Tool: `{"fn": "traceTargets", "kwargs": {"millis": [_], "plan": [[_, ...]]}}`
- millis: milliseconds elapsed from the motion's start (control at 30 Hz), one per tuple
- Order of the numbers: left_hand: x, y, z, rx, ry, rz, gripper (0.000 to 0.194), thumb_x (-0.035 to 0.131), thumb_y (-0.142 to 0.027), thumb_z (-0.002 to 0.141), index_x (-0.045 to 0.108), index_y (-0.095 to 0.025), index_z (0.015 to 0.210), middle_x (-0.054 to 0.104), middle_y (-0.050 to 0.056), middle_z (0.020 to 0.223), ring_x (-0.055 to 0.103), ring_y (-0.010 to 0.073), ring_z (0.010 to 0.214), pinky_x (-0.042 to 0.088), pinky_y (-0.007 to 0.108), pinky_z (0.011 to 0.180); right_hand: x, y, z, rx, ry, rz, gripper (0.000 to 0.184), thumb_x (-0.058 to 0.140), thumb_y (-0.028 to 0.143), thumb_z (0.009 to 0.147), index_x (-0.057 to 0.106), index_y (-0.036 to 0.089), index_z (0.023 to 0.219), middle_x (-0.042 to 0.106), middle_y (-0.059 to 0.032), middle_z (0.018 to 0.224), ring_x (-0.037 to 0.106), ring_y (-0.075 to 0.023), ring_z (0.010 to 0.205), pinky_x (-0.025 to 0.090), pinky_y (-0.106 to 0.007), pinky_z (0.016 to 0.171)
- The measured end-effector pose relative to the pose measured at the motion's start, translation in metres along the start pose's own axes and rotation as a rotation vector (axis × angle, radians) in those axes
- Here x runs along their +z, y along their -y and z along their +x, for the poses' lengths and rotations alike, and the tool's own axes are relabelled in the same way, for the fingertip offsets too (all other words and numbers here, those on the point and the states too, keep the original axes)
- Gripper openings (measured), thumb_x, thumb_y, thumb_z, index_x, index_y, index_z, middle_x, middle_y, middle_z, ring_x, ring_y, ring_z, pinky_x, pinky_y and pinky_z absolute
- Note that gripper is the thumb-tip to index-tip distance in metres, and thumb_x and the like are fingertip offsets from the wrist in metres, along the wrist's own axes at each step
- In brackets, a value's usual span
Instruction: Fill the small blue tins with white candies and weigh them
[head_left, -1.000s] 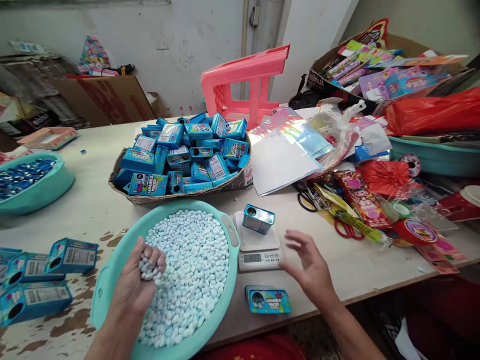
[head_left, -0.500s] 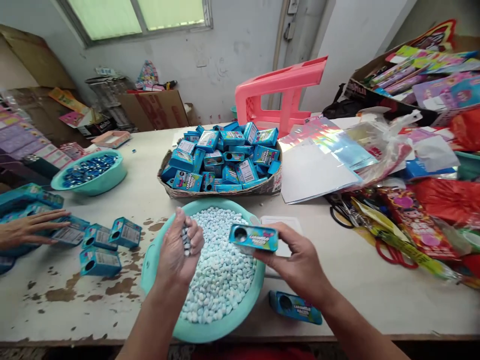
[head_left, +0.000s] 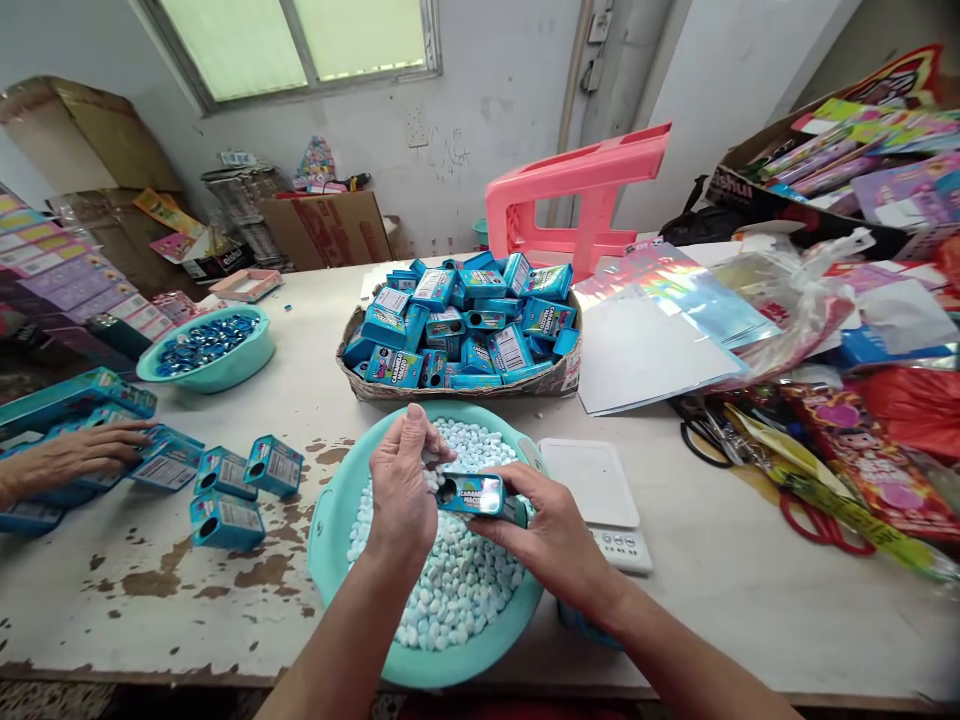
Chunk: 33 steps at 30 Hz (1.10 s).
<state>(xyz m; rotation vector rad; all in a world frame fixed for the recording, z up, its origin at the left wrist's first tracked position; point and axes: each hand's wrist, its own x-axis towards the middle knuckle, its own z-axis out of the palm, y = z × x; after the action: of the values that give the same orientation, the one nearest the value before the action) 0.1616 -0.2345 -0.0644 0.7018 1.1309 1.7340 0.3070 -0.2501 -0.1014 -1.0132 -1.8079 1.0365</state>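
My right hand (head_left: pixel 551 525) grips a small blue candy tin (head_left: pixel 472 493) on its side, its round dark hole facing left. Close against that hole, my left hand (head_left: pixel 405 480) is curled round some pale candies (head_left: pixel 433 478), partly hidden by the fingers. Both hands are above a turquoise basin (head_left: pixel 330 535) filled with pale blue and white candies (head_left: pixel 450 590). Another blue tin (head_left: pixel 589 628) lies on the table below my right forearm, mostly covered by it.
A cardboard tray (head_left: pixel 450 393) piled with blue tins stands behind the basin. A white scale (head_left: pixel 589 480) is at its right. To the left, a co-worker's hand (head_left: pixel 82 455) rests among more tins (head_left: pixel 225 520), near a bowl of shiny blue caps (head_left: pixel 206 345). Red-handled scissors (head_left: pixel 817 525) lie right.
My right hand has brought the tin left and slightly down, and my left hand now meets its hole. The view has shifted a little. The co-worker's hand stays by the tins.
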Motion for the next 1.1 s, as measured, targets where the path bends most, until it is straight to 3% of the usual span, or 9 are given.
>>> {"fn": "traceTargets", "kwargs": {"millis": [233, 400, 467, 567, 667, 733, 833, 900, 1100], "plan": [[0.005, 0.002, 0.000, -0.050, 0.032, 0.006, 0.039, 0.067, -0.044, 0.076, 0.044, -0.016, 0.060, 0.036, -0.005, 0.055, 0.032, 0.0041, 0.042, 0.021, 0.015, 0.036, -0.007, -0.002, 0.001, 0.020, -0.010, 0.018, 0.028, 0.075, 0.023, 0.072, 0.067, 0.024, 0.098, 0.067, -0.0005, 0.096, 0.060, -0.0208, 0.090, 0.046, -0.032, 0.081], [0.014, -0.003, -0.004, -0.129, 0.143, -0.015, 0.040, 0.066, -0.044, 0.077, 0.043, -0.016, 0.060, 0.036, -0.005, 0.055, 0.031, 0.0030, 0.041, 0.018, 0.014, 0.035, -0.014, -0.006, -0.002, 0.048, -0.035, 0.041, 0.029, 0.076, 0.023, 0.071, 0.067, 0.024, 0.099, 0.067, 0.0001, 0.097, 0.060, -0.0203, 0.091, 0.046, -0.031, 0.082], [0.012, -0.006, -0.003, -0.114, 0.132, -0.018, 0.040, 0.064, -0.045, 0.077, 0.042, -0.017, 0.060, 0.034, -0.006, 0.055, 0.029, 0.0031, 0.040, 0.018, 0.015, 0.035, -0.019, -0.007, -0.004, 0.064, -0.043, 0.083, 0.029, 0.077, 0.023, 0.071, 0.067, 0.023, 0.098, 0.067, 0.0000, 0.097, 0.061, -0.0202, 0.091, 0.047, -0.031, 0.082], [-0.008, -0.004, 0.001, -0.006, 0.127, 0.269, 0.037, 0.058, -0.048, 0.081, 0.048, -0.018, 0.062, 0.041, -0.003, 0.057, 0.038, 0.0072, 0.046, 0.029, 0.017, 0.039, -0.036, -0.012, -0.010, 0.115, -0.095, 0.209, 0.030, 0.076, 0.028, 0.072, 0.066, 0.021, 0.100, 0.068, -0.0018, 0.097, 0.062, -0.0207, 0.091, 0.049, -0.031, 0.082], [-0.049, 0.009, -0.003, 0.129, 0.278, 0.969, 0.025, 0.064, -0.046, 0.075, 0.064, -0.023, 0.084, 0.063, 0.005, 0.093, 0.057, 0.0222, 0.091, 0.049, 0.031, 0.071, -0.064, -0.027, -0.017, 0.177, -0.276, 0.267, 0.036, 0.075, 0.036, 0.073, 0.062, 0.019, 0.101, 0.067, -0.0038, 0.093, 0.063, -0.0207, 0.085, 0.052, -0.032, 0.077], [-0.079, 0.022, -0.013, 0.197, 0.344, 1.274, 0.035, 0.063, -0.046, 0.075, 0.063, -0.029, 0.105, 0.060, 0.005, 0.117, 0.049, 0.0295, 0.114, 0.044, 0.043, 0.091, -0.082, -0.044, -0.022, 0.219, -0.408, 0.229, 0.038, 0.074, 0.040, 0.073, 0.061, 0.018, 0.101, 0.067, -0.0043, 0.090, 0.063, -0.0205, 0.081, 0.053, -0.032, 0.074], [-0.113, 0.040, -0.035, 0.269, 0.338, 1.422, 0.035, 0.055, -0.047, 0.082, 0.060, -0.031, 0.113, 0.059, 0.006, 0.121, 0.049, 0.0301, 0.116, 0.041, 0.048, 0.096, -0.097, -0.075, -0.026, 0.258, -0.494, 0.140, 0.039, 0.073, 0.043, 0.073, 0.060, 0.017, 0.100, 0.067, -0.0053, 0.090, 0.063, -0.0213, 0.082, 0.052, -0.033, 0.076], [-0.125, 0.050, -0.047, 0.353, 0.282, 1.461, 0.032, 0.052, -0.047, 0.084, 0.062, -0.030, 0.109, 0.060, 0.007, 0.120, 0.050, 0.0309, 0.115, 0.041, 0.048, 0.096, -0.098, -0.096, -0.028, 0.259, -0.484, 0.115, 0.041, 0.072, 0.044, 0.073, 0.060, 0.016, 0.101, 0.067, -0.0067, 0.093, 0.063, -0.0222, 0.085, 0.052, -0.035, 0.079], [-0.131, 0.059, -0.054, 0.417, 0.277, 1.470, 0.030, 0.050, -0.050, 0.085, 0.065, -0.029, 0.101, 0.064, 0.005, 0.111, 0.056, 0.0279, 0.108, 0.046, 0.044, 0.089, -0.087, -0.143, -0.038, 0.245, -0.429, 0.218, 0.049, 0.073, 0.044, 0.072, 0.056, 0.020, 0.111, 0.065, -0.0082, 0.108, 0.060, -0.0248, 0.099, 0.050, -0.039, 0.088]]}}
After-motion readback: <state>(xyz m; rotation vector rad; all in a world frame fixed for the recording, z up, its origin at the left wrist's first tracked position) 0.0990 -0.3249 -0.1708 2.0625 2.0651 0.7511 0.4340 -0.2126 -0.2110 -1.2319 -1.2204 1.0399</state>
